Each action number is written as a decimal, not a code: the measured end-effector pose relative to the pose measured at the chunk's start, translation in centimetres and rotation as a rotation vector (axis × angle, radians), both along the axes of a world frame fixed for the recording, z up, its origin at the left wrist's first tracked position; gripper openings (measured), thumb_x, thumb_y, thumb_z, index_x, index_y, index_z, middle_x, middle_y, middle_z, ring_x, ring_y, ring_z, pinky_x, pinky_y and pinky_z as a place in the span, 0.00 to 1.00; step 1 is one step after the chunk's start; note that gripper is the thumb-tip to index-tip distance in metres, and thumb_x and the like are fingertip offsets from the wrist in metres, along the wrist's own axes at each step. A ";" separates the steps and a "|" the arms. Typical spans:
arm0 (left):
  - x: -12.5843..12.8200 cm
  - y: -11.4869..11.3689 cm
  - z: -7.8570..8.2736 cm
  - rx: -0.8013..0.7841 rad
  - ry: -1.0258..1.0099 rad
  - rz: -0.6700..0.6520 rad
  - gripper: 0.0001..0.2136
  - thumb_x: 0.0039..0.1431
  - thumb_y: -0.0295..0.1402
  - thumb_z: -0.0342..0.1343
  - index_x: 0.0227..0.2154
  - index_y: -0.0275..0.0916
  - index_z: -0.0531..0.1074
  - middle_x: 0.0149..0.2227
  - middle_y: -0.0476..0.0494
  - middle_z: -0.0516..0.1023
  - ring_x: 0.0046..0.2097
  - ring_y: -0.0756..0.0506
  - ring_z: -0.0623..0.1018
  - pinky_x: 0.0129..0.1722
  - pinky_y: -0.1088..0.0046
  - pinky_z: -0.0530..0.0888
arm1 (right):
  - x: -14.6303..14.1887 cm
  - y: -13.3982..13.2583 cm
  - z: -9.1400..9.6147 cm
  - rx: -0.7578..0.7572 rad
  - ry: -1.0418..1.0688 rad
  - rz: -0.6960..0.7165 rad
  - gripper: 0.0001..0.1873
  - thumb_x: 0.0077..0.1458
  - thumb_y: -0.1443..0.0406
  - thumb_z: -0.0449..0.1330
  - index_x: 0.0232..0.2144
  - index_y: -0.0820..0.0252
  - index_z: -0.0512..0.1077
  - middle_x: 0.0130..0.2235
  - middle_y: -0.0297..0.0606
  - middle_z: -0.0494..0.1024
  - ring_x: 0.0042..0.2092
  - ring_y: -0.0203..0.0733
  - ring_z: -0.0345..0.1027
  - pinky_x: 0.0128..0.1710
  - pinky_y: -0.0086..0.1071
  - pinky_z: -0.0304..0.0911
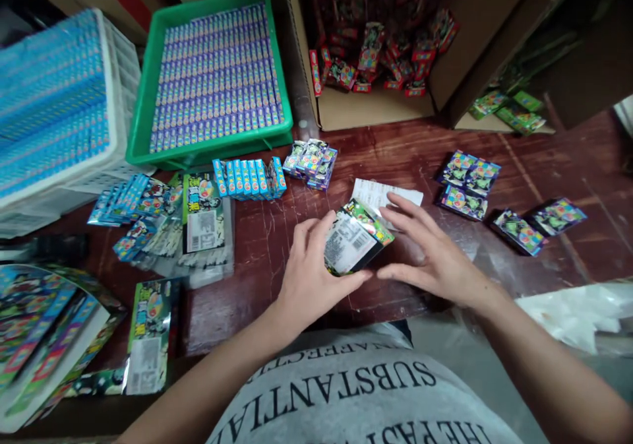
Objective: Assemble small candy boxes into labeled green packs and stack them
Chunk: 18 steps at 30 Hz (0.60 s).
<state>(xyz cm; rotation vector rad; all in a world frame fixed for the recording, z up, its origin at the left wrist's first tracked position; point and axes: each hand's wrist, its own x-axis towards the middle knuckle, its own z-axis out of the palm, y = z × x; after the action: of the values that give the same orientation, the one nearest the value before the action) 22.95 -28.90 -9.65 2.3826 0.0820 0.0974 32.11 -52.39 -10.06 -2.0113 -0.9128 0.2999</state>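
My left hand (306,276) is closed around a black-and-green printed packet (349,241) with a white barcode label facing up. My right hand (428,253) is beside the packet's right end, its fingers spread and apart; whether a fingertip touches the packet I cannot tell. Just behind the packet, a white printed paper sheet (363,193) lies on the table, partly covered by the packet and my right fingers. Farther back is a small stack of purple boxes (311,160). To the right lie more purple boxes, one group (467,183) behind another (519,231).
A green tray (210,154) holds rows of purple boxes, beside a white basket (119,74) of blue boxes. A cardboard box (376,111) contains red boxes. Blue boxes (250,179) and flat packets (205,223) lie left. White plastic (578,309) lies at the right edge.
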 end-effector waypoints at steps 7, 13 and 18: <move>0.7 0.3 -2.2 -0.685 0.064 0.020 0.24 0.68 0.36 0.57 0.64 0.49 0.61 0.58 0.39 0.71 0.53 0.42 0.78 0.52 0.60 0.77 | -1.0 2.9 -2.1 0.220 0.315 -0.176 0.13 0.65 0.61 0.61 0.51 0.49 0.74 0.48 0.36 0.81 0.49 0.43 0.76 0.52 0.42 0.73; 1.6 2.7 -2.2 -0.778 0.152 -0.023 0.22 0.64 0.35 0.61 0.60 0.45 0.65 0.51 0.42 0.77 0.46 0.46 0.81 0.45 0.68 0.79 | -2.2 5.0 -3.4 0.401 0.402 -0.365 0.21 0.61 0.61 0.64 0.56 0.45 0.68 0.54 0.39 0.76 0.50 0.46 0.75 0.49 0.45 0.75; 3.6 4.8 -2.1 -0.667 0.150 -0.072 0.10 0.67 0.38 0.57 0.47 0.41 0.73 0.51 0.40 0.78 0.52 0.42 0.78 0.50 0.63 0.77 | -2.5 6.3 -4.0 0.372 0.415 -0.443 0.10 0.62 0.60 0.63 0.47 0.47 0.74 0.46 0.38 0.80 0.46 0.46 0.77 0.46 0.45 0.76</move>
<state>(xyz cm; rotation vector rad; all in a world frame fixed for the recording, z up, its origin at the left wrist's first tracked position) 26.54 -24.09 -11.70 1.7199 0.0834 -0.1274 29.60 -46.11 -14.02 -1.6601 -0.2298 0.2607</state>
